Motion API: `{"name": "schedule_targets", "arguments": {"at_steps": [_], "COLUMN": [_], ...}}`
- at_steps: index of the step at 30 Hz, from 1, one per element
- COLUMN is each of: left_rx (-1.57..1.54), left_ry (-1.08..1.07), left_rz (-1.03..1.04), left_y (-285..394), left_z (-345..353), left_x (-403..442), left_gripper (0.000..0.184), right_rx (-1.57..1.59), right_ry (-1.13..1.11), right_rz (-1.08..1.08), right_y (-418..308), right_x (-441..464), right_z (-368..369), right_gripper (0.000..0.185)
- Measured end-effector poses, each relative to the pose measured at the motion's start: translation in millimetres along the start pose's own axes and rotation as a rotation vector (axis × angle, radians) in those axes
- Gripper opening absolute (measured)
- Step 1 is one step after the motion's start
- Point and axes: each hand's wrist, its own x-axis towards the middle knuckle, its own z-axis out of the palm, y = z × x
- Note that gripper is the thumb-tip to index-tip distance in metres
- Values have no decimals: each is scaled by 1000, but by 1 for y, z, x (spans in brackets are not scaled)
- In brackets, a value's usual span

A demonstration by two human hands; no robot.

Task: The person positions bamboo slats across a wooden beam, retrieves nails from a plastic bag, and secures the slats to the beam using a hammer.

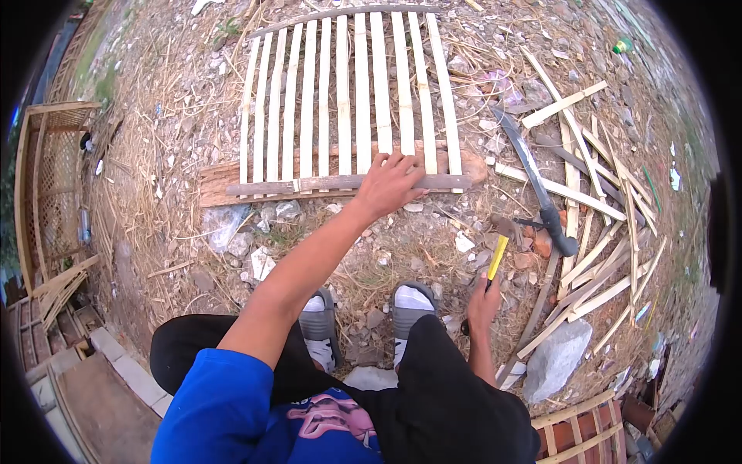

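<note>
My left hand [389, 184] rests on the near crosspiece [332, 183] of a slatted wooden frame, its fingers bent over the round stick. Pale, flat slats [342, 100] run side by side from this stick to a far curved stick [332, 14]. Under the near ends of the slats lies a rough brown board [220, 172]. My right hand [484, 303], low at the right beside my knee, is closed around the handle of a hammer [498, 255] with a yellow and black handle. The hammer's head is up, above the stony ground.
A machete [525, 158] with a black handle lies right of the frame, beside a pile of loose slats [610, 271]. A grey rock [558, 359] sits at the lower right. Lattice panels [58, 185] stand at the left. My sandalled feet [410, 309] are below the frame.
</note>
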Motion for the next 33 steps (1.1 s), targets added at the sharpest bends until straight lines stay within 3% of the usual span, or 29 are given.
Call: {"name": "schedule_targets", "arguments": {"at_steps": [11, 19, 26, 29, 33], "left_rx": [-75, -80, 31, 149, 174], "left_ry": [-91, -29, -57, -36, -228], "left_rz": [-78, -136, -89, -41, -87], "left_y": [9, 8, 8, -14, -66], "left_z": [-23, 1, -26, -31, -94], "left_x": [9, -4, -12, -27, -35], "left_gripper": [35, 44, 55, 56, 43], "right_rx": [22, 44, 63, 49, 9], "right_ry": [97, 117, 143, 162, 181], "right_rz": [-105, -81, -93, -114, -85], "right_y": [1, -4, -13, -3, 14], "right_x": [-3, -4, -7, -5, 1], "right_z": [5, 5, 3, 5, 14], "right_gripper": [30, 29, 28, 29, 31]}}
